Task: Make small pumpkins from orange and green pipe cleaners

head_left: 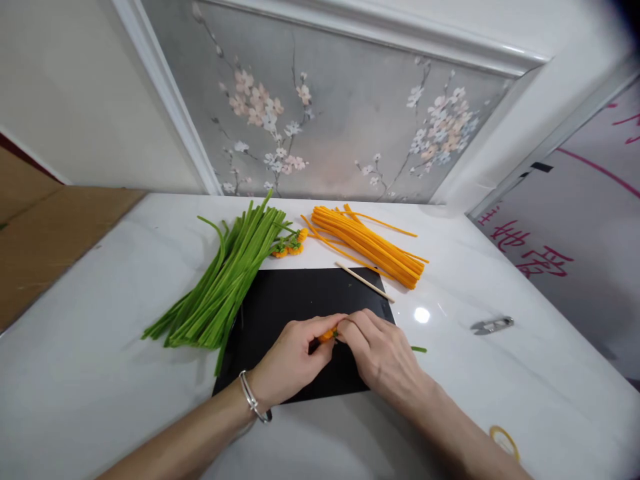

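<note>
Counter: white, marbled, carrying everything [525, 393]; floral wall panel behind [340, 113].
Orange piece: small, off the counter between both hands, above the black mat [300, 293]; green bit at its right side [327, 335].
Left grip: left hand closed on the orange piece, thumb and fingers around it [295, 353].
Right grip: right hand closed in a pinch at the green bit; exact fingertip contact hidden [380, 347].
Step, my read: two-handed fingertip shaping where orange meets green.
Next move calls for, I'd say: left steady without crushing the fuzzy orange, right working small and close.
Green tip: pokes out past the right hand [419, 349]; can't tell if it joins the orange piece.
Wooden stick: across the mat's far right corner [365, 282].
Green bundle: fuzzy stems, overlapping the mat's left edge [225, 287].
Orange flowers: small cluster just beside the green bundle, beyond the mat [295, 248].
Orange bundle: just off the mat's far right corner [367, 247].
Snips: metal, well off to the right [495, 325].
Yellow ring: near right forearm [506, 440].
</note>
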Tool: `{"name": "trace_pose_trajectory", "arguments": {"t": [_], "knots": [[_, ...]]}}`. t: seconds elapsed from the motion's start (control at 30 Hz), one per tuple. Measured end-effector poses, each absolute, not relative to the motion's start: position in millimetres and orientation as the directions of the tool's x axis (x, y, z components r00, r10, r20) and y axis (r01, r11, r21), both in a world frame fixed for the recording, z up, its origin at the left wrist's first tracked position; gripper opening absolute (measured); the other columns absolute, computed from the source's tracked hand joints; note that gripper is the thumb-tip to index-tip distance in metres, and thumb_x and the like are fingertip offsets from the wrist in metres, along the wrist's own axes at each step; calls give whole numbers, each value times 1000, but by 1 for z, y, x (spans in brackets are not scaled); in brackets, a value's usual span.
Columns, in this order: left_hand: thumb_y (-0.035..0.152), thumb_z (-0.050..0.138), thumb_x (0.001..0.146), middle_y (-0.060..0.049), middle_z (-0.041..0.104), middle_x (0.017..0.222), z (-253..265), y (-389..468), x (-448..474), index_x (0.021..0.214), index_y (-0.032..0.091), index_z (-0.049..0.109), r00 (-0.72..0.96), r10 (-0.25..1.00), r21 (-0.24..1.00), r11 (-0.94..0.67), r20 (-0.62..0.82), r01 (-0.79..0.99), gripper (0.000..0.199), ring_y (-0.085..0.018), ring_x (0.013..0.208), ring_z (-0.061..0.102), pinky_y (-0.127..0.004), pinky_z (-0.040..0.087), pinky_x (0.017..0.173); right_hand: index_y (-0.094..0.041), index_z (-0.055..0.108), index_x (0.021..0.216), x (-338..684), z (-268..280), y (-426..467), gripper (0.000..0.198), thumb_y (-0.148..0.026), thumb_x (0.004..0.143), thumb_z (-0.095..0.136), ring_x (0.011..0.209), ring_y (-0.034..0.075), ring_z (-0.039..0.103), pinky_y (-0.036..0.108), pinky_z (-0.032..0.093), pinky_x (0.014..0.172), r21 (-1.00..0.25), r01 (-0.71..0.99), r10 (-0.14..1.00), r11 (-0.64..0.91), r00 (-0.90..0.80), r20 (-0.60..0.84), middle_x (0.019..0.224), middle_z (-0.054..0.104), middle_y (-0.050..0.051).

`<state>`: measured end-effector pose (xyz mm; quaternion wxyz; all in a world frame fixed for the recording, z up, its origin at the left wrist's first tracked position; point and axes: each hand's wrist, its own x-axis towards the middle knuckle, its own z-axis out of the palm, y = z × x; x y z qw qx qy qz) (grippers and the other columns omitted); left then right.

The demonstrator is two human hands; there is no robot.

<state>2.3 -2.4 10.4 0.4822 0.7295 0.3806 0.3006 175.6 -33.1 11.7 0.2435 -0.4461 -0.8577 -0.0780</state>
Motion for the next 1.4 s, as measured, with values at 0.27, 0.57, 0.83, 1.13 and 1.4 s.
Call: {"name": "trace_pose_trajectory", "arguments": {"t": [0.27,0.57,0.83,1.13,1.4], "knots": [[16,64,80,-3,68,122,6,-8,5,124,26,63,432,901,992,-31,-24,120,45,-23,112,62,-35,46,101,-17,58,93,168,1,-37,19,-8,93,41,76,17,60,26,46,61,-205,843,762,498,-311,568,82,61,6],[25,74,76,-7,73,105,19,2,-1,113,19,69,551,737,829,542,-390,-139,38,-19,96,69,-33,53,90,-17,60,102,186,11,-29,26,-8,96,36,75,16,55,28,49,68,-154,745,675,649,-472,566,96,64,9],[29,74,76,-6,72,109,19,1,-1,114,19,68,584,714,836,538,-386,-106,40,-19,100,67,-33,52,93,-17,62,94,183,19,-28,24,-14,98,38,69,16,50,29,41,60,-9,735,640,678,-585,499,85,62,6],[22,71,77,-7,70,117,15,-5,9,118,18,66,418,874,958,286,-247,-32,42,-24,111,63,-38,49,99,-17,60,90,175,12,-33,26,-9,95,36,62,15,49,32,30,54,93,806,652,585,-535,537,79,61,5],[15,51,90,-6,59,135,4,-17,3,141,27,39,323,943,991,-106,76,77,54,-18,123,56,-32,43,105,-19,59,101,164,12,-34,13,-15,92,50,85,17,61,29,51,73,-408,704,733,581,-236,638,95,64,8]]}}
